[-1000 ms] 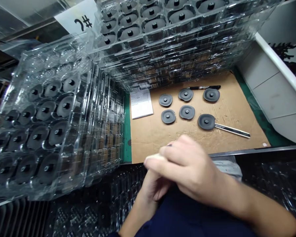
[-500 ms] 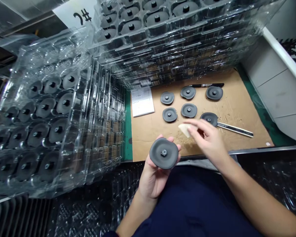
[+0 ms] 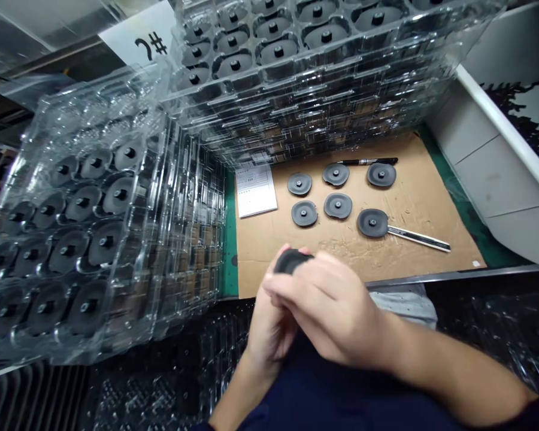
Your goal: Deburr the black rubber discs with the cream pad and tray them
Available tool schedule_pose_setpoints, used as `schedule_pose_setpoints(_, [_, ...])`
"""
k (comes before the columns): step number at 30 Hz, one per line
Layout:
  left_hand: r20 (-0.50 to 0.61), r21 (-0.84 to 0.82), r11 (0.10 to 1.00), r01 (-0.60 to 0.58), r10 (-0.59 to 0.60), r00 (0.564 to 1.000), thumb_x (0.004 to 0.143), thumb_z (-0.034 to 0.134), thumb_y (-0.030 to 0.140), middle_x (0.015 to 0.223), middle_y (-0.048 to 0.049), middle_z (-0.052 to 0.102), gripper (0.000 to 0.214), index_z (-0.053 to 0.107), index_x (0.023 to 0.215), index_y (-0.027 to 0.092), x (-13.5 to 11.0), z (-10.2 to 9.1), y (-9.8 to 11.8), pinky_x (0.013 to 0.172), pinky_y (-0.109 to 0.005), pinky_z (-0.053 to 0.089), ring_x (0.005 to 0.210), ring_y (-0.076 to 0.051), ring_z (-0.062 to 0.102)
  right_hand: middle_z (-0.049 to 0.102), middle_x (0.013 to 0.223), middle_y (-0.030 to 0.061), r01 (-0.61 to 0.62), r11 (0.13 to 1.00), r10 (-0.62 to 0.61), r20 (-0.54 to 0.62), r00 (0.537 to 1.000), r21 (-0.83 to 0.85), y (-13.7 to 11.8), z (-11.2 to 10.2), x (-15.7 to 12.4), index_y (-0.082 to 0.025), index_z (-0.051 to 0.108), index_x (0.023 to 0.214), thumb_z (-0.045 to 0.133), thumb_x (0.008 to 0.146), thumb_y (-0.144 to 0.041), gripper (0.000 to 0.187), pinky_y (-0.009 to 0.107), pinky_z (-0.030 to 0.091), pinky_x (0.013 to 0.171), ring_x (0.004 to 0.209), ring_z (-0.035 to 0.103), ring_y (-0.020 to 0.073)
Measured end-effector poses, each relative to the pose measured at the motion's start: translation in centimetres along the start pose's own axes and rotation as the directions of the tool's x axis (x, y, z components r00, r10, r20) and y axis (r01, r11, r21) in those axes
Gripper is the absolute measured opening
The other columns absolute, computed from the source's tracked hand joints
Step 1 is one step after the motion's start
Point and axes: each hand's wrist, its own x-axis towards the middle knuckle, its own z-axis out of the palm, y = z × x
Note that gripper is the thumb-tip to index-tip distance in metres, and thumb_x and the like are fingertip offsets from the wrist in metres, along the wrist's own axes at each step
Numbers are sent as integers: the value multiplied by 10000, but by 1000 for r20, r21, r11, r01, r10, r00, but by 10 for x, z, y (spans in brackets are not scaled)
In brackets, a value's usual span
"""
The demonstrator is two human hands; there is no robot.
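Observation:
My left hand [image 3: 272, 323] is shut on a black rubber disc [image 3: 291, 261], which shows edge-on above its fingers. My right hand [image 3: 327, 305] lies over the disc and covers most of it. The white cloth seen in that hand earlier is hidden here. Several similar discs, such as one [image 3: 299, 184] at the back left, lie flat on a brown cardboard sheet [image 3: 413, 203] beyond my hands. One disc [image 3: 372, 222] rests on the handle end of a utility knife [image 3: 417, 237].
Stacks of clear plastic trays [image 3: 296, 78] holding black discs rise at the back, and more [image 3: 72, 203] stand on the left. A black marker [image 3: 368, 161] and a printed paper sheet [image 3: 255, 190] lie on the cardboard. A white wall panel [image 3: 498, 167] stands on the right.
The disc, face-up on my left hand before, is now turned edge-on. My right hand has moved left over it, and the white cloth has gone out of sight.

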Motion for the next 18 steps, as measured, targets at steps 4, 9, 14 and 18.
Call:
schedule_pose_setpoints(4, [93,12,998,-67,66,993,659,755,367,1178,-8,634,485,618,1120,306,1,-11,5,880,-287,503,1031,-220,622,638,815,48,-53,998,51,82,995,21,10,-11,-22,-139,568,1133,479,864,-100,286,308,395,643,702,525,149])
schedule_pose_setpoints(9, [62,-39,995,-88,90,994,687,708,418,1271,3,585,521,578,1184,327,-1,-14,1,962,-254,443,1179,-184,524,670,956,34,-221,973,224,-53,973,69,33,-9,-34,-218,588,1116,506,883,-135,261,317,426,752,791,585,142])
schedule_pose_setpoints(14, [121,-125,992,-4,19,992,670,688,496,1314,9,542,560,560,1198,358,-4,-12,0,1082,-394,326,1246,-271,465,652,942,67,-456,890,454,-67,888,-14,76,27,-51,-226,626,1099,466,907,-225,249,350,466,745,848,575,187])
schedule_pose_setpoints(18, [129,-133,991,7,11,992,705,635,534,1329,-8,520,533,553,1200,357,-6,-15,0,1036,-441,382,1185,-294,521,625,1053,76,-403,914,405,45,913,-42,76,9,-50,-267,687,1013,545,862,-224,212,447,432,879,1024,543,243])
